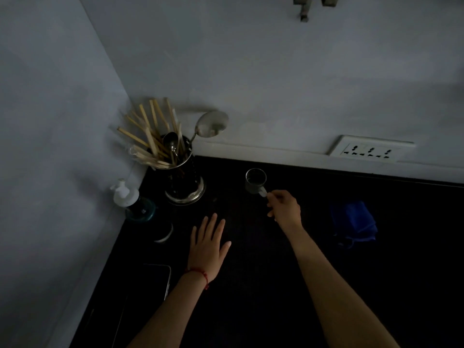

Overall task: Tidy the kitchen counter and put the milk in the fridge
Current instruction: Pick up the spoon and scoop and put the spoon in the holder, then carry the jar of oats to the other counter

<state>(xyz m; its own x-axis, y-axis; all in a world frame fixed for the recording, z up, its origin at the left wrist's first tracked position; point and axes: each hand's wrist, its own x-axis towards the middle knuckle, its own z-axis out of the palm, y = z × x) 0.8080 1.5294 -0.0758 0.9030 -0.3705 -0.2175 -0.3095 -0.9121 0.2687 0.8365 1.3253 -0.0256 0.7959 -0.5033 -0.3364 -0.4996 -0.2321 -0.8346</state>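
- Pinching the short handle of the small metal cup (255, 181), the right hand (285, 206) has its grip closed on that tab with thumb and fingertips; the cup stands upright on the dark worktop (251, 285), just beyond the grip.
- Resting flat, the left hand (208, 243) has its fingers straight and holds nothing.
- No milk is visible; the dim light hides whether the cup holds any liquid, so lifting it level and slowly seems wise.
- A pinch on a small tab may let the cup swing; bringing the left hand under it would probably steady it.
- Left of the grip stand the utensil holder (184, 177) and soap bottle (130, 199); the blue cloth (354, 222) lies to its right.
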